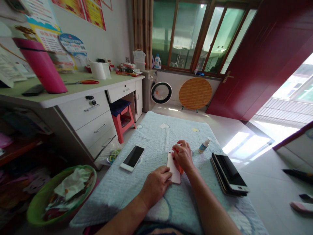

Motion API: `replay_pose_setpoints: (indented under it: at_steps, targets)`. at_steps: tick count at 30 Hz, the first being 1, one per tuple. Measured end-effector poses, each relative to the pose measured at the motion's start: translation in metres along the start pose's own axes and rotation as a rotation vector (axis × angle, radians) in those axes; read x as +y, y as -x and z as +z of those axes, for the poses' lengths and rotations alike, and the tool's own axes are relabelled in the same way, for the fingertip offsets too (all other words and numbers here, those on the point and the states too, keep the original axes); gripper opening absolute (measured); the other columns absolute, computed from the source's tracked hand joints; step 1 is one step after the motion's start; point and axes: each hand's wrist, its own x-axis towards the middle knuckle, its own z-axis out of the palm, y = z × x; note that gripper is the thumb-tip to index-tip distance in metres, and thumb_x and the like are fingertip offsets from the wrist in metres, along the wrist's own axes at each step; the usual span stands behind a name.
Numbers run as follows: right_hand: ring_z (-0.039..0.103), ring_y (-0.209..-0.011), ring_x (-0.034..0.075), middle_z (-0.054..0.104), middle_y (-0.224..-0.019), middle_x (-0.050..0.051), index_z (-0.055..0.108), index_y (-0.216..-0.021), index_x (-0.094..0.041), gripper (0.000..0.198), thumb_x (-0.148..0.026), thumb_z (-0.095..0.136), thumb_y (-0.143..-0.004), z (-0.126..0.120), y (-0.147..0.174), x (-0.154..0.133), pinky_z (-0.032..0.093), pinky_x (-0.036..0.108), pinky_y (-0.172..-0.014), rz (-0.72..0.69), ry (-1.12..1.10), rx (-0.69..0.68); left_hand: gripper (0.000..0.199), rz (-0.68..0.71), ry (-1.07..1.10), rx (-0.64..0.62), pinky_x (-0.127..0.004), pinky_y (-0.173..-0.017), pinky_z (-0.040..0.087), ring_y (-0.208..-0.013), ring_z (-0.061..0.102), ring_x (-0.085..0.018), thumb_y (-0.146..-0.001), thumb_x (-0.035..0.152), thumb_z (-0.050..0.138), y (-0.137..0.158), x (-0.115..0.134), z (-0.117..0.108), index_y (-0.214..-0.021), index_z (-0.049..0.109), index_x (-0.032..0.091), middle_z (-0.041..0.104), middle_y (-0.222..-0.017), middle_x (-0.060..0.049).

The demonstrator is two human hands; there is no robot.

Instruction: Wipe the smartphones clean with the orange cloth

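Observation:
A pale pink phone (pixel 174 174) lies back up on the light blue quilted cover (pixel 156 202), its camera at the far end. The fingers of my left hand (pixel 158 179) grip its near left edge and hold it down. My right hand (pixel 184 155) is closed on an orange cloth (pixel 181 169), mostly hidden under the fingers, against the phone's right side. To the left lies a white phone (pixel 133 158) with its dark screen up. A small spray bottle (pixel 204 145) with a white cap stands right of my right hand. Further right is a stack of several phones or tablets (pixel 230 173).
A green basket (pixel 31 209) with crumpled paper stands at the lower left. The white desk (pixel 85 114) carries a pink thermos (pixel 42 65), scissors (pixel 89 82) and a paper roll (pixel 99 70). Beyond are a red stool (pixel 119 127), an open washing machine (pixel 149 86) and a round folded table (pixel 195 93).

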Motion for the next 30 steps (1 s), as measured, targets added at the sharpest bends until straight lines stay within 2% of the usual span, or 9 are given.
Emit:
replay_pose_setpoints:
  at_steps: [3, 5, 10, 17, 19, 22, 24, 26, 30]
  targets:
    - [0.044, -0.11, 0.024, 0.053, -0.123, 0.005, 0.072, -0.083, -0.024, 0.017, -0.018, 0.057, -0.084, 0.001, 0.0, -0.005, 0.035, 0.037, -0.097, -0.07, -0.044, 0.065, 0.023, 0.002, 0.002, 0.0, -0.032, -0.097, 0.049, -0.105, 0.062, -0.021, -0.087, 0.015, 0.063, 0.0, 0.001, 0.0, -0.107, 0.069, 0.023, 0.065, -0.117, -0.004]
    - [0.047, -0.108, 0.023, 0.058, -0.118, 0.006, 0.07, -0.084, -0.023, 0.018, -0.02, 0.053, -0.086, 0.001, 0.0, -0.006, 0.035, 0.036, -0.096, -0.068, -0.106, 0.082, 0.023, 0.002, 0.0, -0.001, -0.032, -0.097, 0.049, -0.105, 0.062, -0.021, -0.087, 0.015, 0.063, 0.0, 0.001, 0.0, -0.107, 0.069, 0.023, 0.065, -0.117, -0.004]
    - [0.056, -0.072, 0.018, 0.062, -0.076, 0.003, 0.06, -0.092, -0.019, 0.026, -0.031, 0.037, -0.092, 0.003, -0.002, 0.003, 0.041, 0.03, -0.071, 0.216, -0.349, 0.124, 0.024, -0.005, -0.012, -0.002, -0.032, -0.098, 0.049, -0.106, 0.062, -0.021, -0.085, 0.014, 0.066, -0.001, 0.0, -0.001, -0.107, 0.07, 0.022, 0.065, -0.119, -0.004]
    - [0.052, -0.055, 0.017, 0.056, -0.067, 0.001, 0.052, -0.095, -0.018, 0.021, -0.036, 0.044, -0.086, -0.008, -0.01, 0.022, 0.039, 0.029, -0.054, 0.468, -0.618, 0.484, 0.021, -0.002, -0.011, 0.011, -0.033, -0.098, 0.049, -0.107, 0.062, -0.021, -0.085, 0.014, 0.067, 0.0, -0.001, 0.0, -0.105, 0.07, 0.021, 0.065, -0.119, -0.004]
    - [0.054, -0.055, 0.016, 0.058, -0.07, 0.001, 0.05, -0.101, -0.018, 0.024, -0.036, 0.048, -0.085, -0.013, -0.01, 0.021, 0.04, 0.028, -0.053, 0.47, -0.68, 0.567, 0.021, -0.003, -0.009, 0.016, -0.033, -0.098, 0.049, -0.107, 0.062, -0.021, -0.085, 0.014, 0.067, 0.0, -0.002, 0.001, -0.104, 0.071, 0.021, 0.065, -0.119, -0.004]
    - [0.06, -0.071, 0.017, 0.063, -0.085, 0.004, 0.05, -0.107, -0.018, 0.028, -0.035, 0.052, -0.085, -0.013, -0.007, 0.015, 0.045, 0.029, -0.065, 0.352, -0.605, 0.64, 0.021, 0.003, -0.003, 0.025, -0.032, -0.098, 0.049, -0.107, 0.062, -0.02, -0.085, 0.013, 0.066, 0.0, -0.003, 0.002, -0.104, 0.07, 0.022, 0.065, -0.119, -0.003]
    - [0.061, -0.081, 0.018, 0.065, -0.092, 0.006, 0.053, -0.108, -0.018, 0.026, -0.032, 0.05, -0.087, -0.008, -0.003, 0.011, 0.045, 0.03, -0.074, 0.239, -0.493, 0.528, 0.021, 0.007, -0.001, 0.029, -0.032, -0.098, 0.049, -0.107, 0.062, -0.02, -0.085, 0.014, 0.066, 0.0, -0.003, 0.002, -0.105, 0.07, 0.022, 0.065, -0.119, -0.003]
    - [0.059, -0.083, 0.018, 0.067, -0.09, 0.005, 0.058, -0.105, -0.019, 0.022, -0.026, 0.047, -0.088, 0.0, 0.001, 0.008, 0.043, 0.03, -0.076, 0.147, -0.371, 0.313, 0.022, 0.009, -0.005, 0.027, -0.032, -0.098, 0.049, -0.107, 0.062, -0.02, -0.086, 0.015, 0.066, 0.0, -0.002, 0.002, -0.106, 0.07, 0.022, 0.065, -0.119, -0.004]
    - [0.056, -0.079, 0.018, 0.066, -0.081, 0.004, 0.065, -0.085, -0.02, 0.019, -0.015, 0.046, -0.086, 0.007, 0.008, 0.006, 0.037, 0.029, -0.074, 0.025, -0.161, 0.011, 0.023, 0.013, -0.008, 0.012, -0.032, -0.096, 0.049, -0.105, 0.063, -0.02, -0.086, 0.014, 0.065, 0.0, -0.002, 0.001, -0.107, 0.07, 0.022, 0.066, -0.117, -0.004]
